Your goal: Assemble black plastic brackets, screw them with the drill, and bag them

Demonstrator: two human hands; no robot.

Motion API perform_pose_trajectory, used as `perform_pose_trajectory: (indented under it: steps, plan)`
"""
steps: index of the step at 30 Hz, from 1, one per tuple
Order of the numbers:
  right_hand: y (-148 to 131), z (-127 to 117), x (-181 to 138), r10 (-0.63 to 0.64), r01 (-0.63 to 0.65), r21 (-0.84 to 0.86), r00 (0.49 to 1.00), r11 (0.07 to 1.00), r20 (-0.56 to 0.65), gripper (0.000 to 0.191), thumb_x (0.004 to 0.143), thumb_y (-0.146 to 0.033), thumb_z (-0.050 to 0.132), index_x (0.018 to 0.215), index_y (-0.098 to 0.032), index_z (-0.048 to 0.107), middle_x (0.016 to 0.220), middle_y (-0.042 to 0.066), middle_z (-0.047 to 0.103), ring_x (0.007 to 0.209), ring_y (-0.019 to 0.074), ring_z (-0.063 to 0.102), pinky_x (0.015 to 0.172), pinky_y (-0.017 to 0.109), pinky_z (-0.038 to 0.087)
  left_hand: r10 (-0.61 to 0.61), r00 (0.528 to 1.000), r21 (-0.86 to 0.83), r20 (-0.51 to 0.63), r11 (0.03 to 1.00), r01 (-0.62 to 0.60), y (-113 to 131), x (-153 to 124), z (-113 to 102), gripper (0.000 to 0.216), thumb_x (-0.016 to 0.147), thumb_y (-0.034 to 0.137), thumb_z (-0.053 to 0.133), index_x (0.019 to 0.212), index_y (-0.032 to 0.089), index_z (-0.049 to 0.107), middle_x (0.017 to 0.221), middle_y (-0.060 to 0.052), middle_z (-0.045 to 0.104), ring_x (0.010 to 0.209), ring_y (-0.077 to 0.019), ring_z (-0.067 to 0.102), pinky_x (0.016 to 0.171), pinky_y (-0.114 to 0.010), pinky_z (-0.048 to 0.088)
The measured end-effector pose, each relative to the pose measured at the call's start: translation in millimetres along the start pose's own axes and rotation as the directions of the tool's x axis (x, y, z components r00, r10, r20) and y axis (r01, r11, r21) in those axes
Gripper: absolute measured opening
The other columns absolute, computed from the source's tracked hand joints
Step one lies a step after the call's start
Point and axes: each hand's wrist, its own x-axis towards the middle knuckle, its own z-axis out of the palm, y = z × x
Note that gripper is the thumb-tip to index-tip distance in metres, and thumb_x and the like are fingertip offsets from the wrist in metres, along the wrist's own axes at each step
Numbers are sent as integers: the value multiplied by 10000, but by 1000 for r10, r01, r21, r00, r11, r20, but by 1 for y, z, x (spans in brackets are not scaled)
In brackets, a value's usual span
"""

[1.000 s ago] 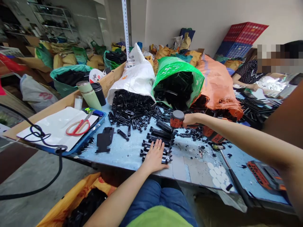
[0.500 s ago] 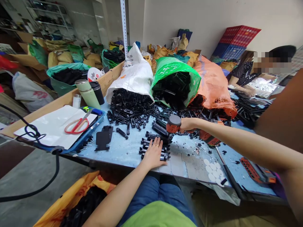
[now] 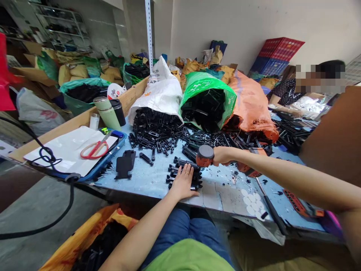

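Observation:
My left hand point(image 3: 184, 183) lies flat, fingers stretched out, over a row of black plastic bracket-like parts point(image 3: 172, 177) near the table's front edge. Wrapped round the handle of an orange and black cordless drill point(image 3: 205, 155), my right hand point(image 3: 221, 155) keeps it over the far right end of that row. The drill's tip is hidden beneath its body, so I cannot tell whether it touches a part. More black parts point(image 3: 189, 152) lie just behind the row. A flat black plate point(image 3: 124, 165) and a short black arm piece point(image 3: 146, 158) rest to the left.
White point(image 3: 159, 90), green point(image 3: 208, 81) and orange point(image 3: 251, 101) sacks spill black parts along the back. Red-handled scissors point(image 3: 94, 149) lie on paper in a blue tray point(image 3: 122, 141). White discs point(image 3: 252, 201) and a drill battery point(image 3: 301, 203) sit right. A co-worker point(image 3: 284, 90) sits beyond.
The drill in my right hand has come slightly down and nearer to my left hand. My left hand stays on the row. The whole view has shifted a little.

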Motion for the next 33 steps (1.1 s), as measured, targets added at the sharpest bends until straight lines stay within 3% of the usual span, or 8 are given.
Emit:
perform_pose_trajectory:
  steps: [6, 12, 18, 21, 24, 27, 30, 33]
  plan:
    - [-11, 7, -26, -74, 74, -47, 997, 996, -10, 222, 544, -266, 603, 703, -120, 655, 608, 50, 611, 496, 179, 582, 421, 243, 427, -21, 1000, -30, -12, 999, 21, 2, 0, -1, 1118, 554, 732, 570, 1377, 64, 216, 1454, -212, 192, 1352, -350, 90, 1083, -491, 78]
    - [-29, 19, -32, -74, 77, -110, 997, 991, 34, 183, 539, -219, 587, 675, -120, 658, 611, 55, 624, 497, 181, 590, 455, 255, 446, -28, 999, -70, -42, 997, 25, 3, 0, -1, 1110, 531, 700, 615, 1363, 60, 255, 1434, -218, 239, 1347, -359, 110, 1086, -480, 77]
    - [-39, 26, -61, -118, 88, -224, 985, 971, -125, 184, 543, -231, 583, 673, -132, 666, 646, 93, 635, 639, 245, 618, 532, 288, 441, -9, 999, -88, -50, 996, 5, 2, -2, -4, 1048, 542, 679, 628, 1355, 98, 310, 1424, -202, 275, 1344, -358, 117, 1078, -491, 75]
    - [-42, 29, -68, -165, 149, -212, 984, 966, -60, 157, 549, -244, 589, 655, -156, 666, 602, 65, 623, 595, 215, 606, 513, 268, 422, 9, 999, -86, -46, 996, -13, 1, -2, 0, 1011, 577, 660, 615, 1372, 121, 296, 1438, -177, 263, 1348, -362, 84, 1073, -515, 52]
    - [-43, 33, -65, -133, 139, -174, 990, 975, 47, 121, 548, -216, 583, 627, -159, 654, 547, 41, 602, 534, 186, 589, 496, 252, 413, 9, 999, -62, -50, 998, -12, 1, -1, 4, 1042, 564, 662, 621, 1384, 120, 275, 1447, -172, 246, 1350, -366, 67, 1073, -523, 50]
    - [-37, 46, -66, -150, 148, -169, 989, 974, 3, 110, 545, -196, 585, 622, -153, 650, 575, 55, 615, 578, 199, 601, 520, 253, 418, 3, 999, -19, -48, 1000, -4, 2, 1, 6, 1074, 551, 676, 620, 1384, 97, 267, 1451, -186, 226, 1350, -355, 92, 1080, -502, 72]
    - [-16, 69, -76, -160, 151, -64, 975, 986, -153, 139, 559, -233, 610, 665, -156, 657, 653, 67, 637, 645, 214, 609, 533, 247, 418, 1, 999, 28, -42, 1000, 1, 1, 3, 8, 1094, 570, 712, 573, 1385, 59, 246, 1451, -206, 211, 1348, -346, 123, 1083, -491, 85]
    - [27, 97, -86, -122, 188, 287, 965, 939, -232, 233, 546, -206, 643, 776, -176, 651, 696, 26, 639, 619, 174, 594, 501, 214, 415, 8, 999, 83, -32, 997, -5, 1, 5, 9, 1093, 590, 721, 545, 1394, 55, 218, 1458, -201, 193, 1350, -345, 121, 1084, -489, 83]
